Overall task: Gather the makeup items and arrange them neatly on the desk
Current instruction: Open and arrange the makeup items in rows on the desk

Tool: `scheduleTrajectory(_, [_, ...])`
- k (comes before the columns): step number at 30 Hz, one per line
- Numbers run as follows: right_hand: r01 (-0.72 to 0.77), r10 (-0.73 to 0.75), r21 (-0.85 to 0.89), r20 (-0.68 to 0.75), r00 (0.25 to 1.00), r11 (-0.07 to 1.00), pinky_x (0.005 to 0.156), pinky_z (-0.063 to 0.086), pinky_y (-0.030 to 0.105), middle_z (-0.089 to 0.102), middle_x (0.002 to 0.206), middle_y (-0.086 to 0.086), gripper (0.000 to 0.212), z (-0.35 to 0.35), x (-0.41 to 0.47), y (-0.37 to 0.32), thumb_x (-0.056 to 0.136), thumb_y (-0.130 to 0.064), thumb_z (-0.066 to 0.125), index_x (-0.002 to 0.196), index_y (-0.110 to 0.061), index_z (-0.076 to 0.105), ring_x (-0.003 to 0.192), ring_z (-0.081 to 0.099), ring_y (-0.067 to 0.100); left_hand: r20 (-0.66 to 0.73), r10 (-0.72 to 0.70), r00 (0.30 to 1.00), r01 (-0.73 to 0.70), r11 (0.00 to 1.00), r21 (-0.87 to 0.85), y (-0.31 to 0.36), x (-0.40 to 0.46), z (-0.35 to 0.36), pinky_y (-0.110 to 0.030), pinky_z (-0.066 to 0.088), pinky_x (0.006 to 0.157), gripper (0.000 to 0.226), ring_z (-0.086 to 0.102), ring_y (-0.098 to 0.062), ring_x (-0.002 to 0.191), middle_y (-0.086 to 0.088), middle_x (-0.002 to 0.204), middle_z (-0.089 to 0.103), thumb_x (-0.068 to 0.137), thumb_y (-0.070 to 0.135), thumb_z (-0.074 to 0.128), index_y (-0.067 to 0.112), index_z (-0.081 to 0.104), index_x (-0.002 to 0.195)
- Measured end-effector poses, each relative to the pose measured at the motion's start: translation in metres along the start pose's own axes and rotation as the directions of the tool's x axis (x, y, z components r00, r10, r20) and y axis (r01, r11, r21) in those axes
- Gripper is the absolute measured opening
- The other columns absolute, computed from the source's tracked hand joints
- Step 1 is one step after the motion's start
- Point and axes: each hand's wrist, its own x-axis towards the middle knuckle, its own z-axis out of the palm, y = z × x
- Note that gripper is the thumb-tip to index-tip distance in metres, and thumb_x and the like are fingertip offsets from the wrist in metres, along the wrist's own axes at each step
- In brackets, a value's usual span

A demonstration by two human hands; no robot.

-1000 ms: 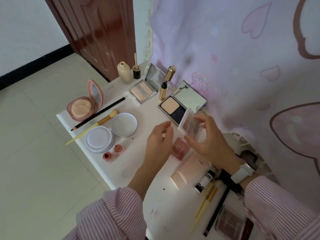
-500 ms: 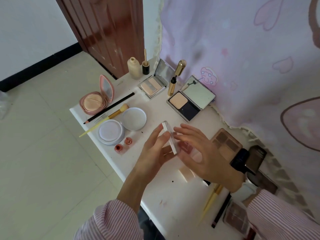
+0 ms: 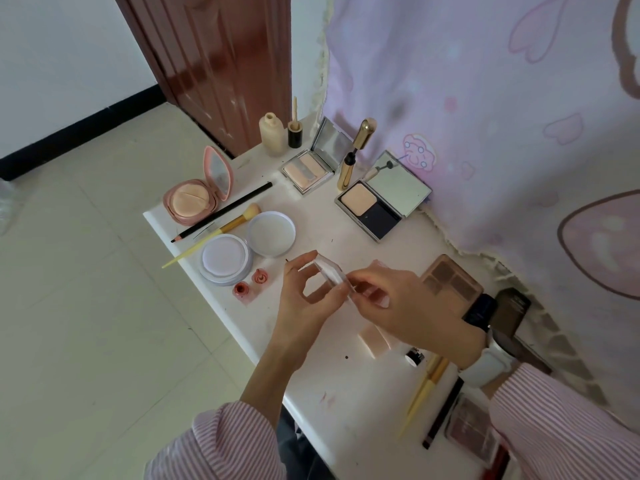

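Note:
Above the middle of the white desk (image 3: pixel 332 382) both my hands hold a small clear plastic case (image 3: pixel 331 274). My left hand (image 3: pixel 304 299) pinches its near edge with thumb and fingers. My right hand (image 3: pixel 405 308) grips its right side, fingers curled round it. Laid out at the back are a pink cushion compact (image 3: pixel 194 199), a black pencil (image 3: pixel 221 212), a yellow brush (image 3: pixel 214 233), a white round jar (image 3: pixel 225 259) with its lid (image 3: pixel 270 233), two open powder compacts (image 3: pixel 306 173) (image 3: pixel 372 209), a gold mascara (image 3: pixel 353 161) and a beige bottle (image 3: pixel 272 135).
Two small red pots (image 3: pixel 249 284) sit near the desk's left edge. A brown eyeshadow palette (image 3: pixel 452 282) lies by my right wrist. A beige sponge (image 3: pixel 375 341), a small black cap (image 3: pixel 414 357), another brush (image 3: pixel 420 398), a pencil (image 3: pixel 443 414) and a palette (image 3: pixel 472 431) crowd the near right.
The clear case came down from its raised spot by the powder compact to between both hands. My left hand now pinches it. The camera view shifted, showing the brown palette.

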Motion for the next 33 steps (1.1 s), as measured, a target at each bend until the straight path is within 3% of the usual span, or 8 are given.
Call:
scheduleTrajectory(9, [-0.177,0.179,0.034,-0.082,0.980,0.984,0.075,0.056,0.030,0.068,0.089,0.002,0.017,-0.005,0.014,0.013,0.089,-0.010,0.052,0.103,-0.009,0.060,0.079,0.066,0.016,0.057,-0.160,0.986,0.168,0.968,-0.185,-0.005,0.001,-0.007,-0.034,0.056,0.078,0.035,0.066,-0.020,0.099,0.006,0.106,0.069,0.096,0.016,0.044,0.034,0.048,0.125])
scheduleTrajectory(13, [-0.261,0.270,0.079,-0.139,0.953,0.962,0.071,0.056,0.038,0.067,0.085,0.016,0.013,-0.009,0.023,0.023,0.091,-0.013,0.049,0.098,-0.012,0.059,0.077,0.065,0.030,-0.080,-0.217,0.973,0.191,0.949,-0.250,-0.010,-0.001,-0.012,-0.037,0.054,0.085,0.035,0.064,-0.019,0.103,0.001,0.112,0.067,0.097,0.021,0.042,0.027,0.048,0.131])
scheduleTrajectory(16, [-0.287,0.296,0.079,-0.154,0.943,0.955,0.072,0.054,0.045,0.064,0.087,0.025,0.015,-0.009,0.033,0.027,0.090,-0.011,0.049,0.094,0.000,0.059,0.079,0.062,0.038,-0.227,-0.147,0.963,0.143,0.989,-0.035,-0.013,-0.006,-0.010,-0.025,0.055,0.077,0.037,0.064,-0.014,0.100,0.004,0.112,0.065,0.096,0.025,0.044,0.021,0.044,0.133])
scheduleTrajectory(21, [-0.297,0.314,0.106,-0.209,0.926,0.949,0.064,0.054,0.022,0.068,0.083,0.014,0.016,-0.008,0.055,0.036,0.092,-0.012,0.046,0.093,-0.004,0.060,0.068,0.064,0.019,-0.344,0.024,0.939,0.145,0.877,0.457,-0.016,-0.009,-0.005,-0.004,0.043,0.064,0.053,0.057,-0.003,0.091,0.006,0.126,0.053,0.094,0.024,0.049,0.019,0.030,0.143])
scheduleTrajectory(24, [-0.325,0.344,0.119,-0.213,0.914,0.938,0.069,0.055,0.041,0.065,0.077,0.014,0.020,-0.008,0.065,0.042,0.090,-0.008,0.044,0.094,0.005,0.059,0.068,0.063,0.027,-0.298,0.021,0.954,0.160,0.805,0.571,-0.016,-0.010,0.000,-0.023,0.043,0.090,0.059,0.053,-0.014,0.110,-0.002,0.140,0.044,0.092,0.023,0.049,0.017,0.024,0.146])
scheduleTrajectory(26, [-0.317,0.334,0.111,-0.210,0.919,0.942,0.065,0.055,0.028,0.063,0.071,0.001,0.023,-0.007,0.069,0.044,0.092,-0.009,0.043,0.099,0.004,0.060,0.062,0.063,0.019,-0.232,0.086,0.969,0.098,0.727,0.679,-0.017,-0.012,0.004,-0.026,0.030,0.102,0.059,0.035,-0.020,0.129,-0.003,0.147,0.034,0.091,0.019,0.049,0.013,0.025,0.145])
scheduleTrajectory(28, [-0.305,0.321,0.105,-0.207,0.924,0.947,0.060,0.052,0.015,0.060,0.071,-0.010,0.025,-0.005,0.071,0.044,0.094,-0.013,0.043,0.108,-0.002,0.061,0.059,0.060,0.004,-0.170,0.145,0.975,0.038,0.641,0.767,-0.018,-0.014,0.005,-0.025,0.022,0.106,0.060,0.023,-0.020,0.134,-0.005,0.151,0.026,0.092,0.019,0.049,0.009,0.024,0.145])
scheduleTrajectory(33, [-0.285,0.298,0.090,-0.219,0.929,0.954,0.073,0.056,0.035,0.064,0.081,0.005,0.026,-0.005,0.072,0.043,0.095,-0.012,0.042,0.108,0.001,0.060,0.066,0.062,0.017,-0.068,0.141,0.988,0.001,0.428,0.904,-0.025,-0.017,0.005,-0.032,0.018,0.110,0.062,0.018,-0.025,0.135,-0.008,0.154,0.017,0.094,0.027,0.045,0.008,0.018,0.146])
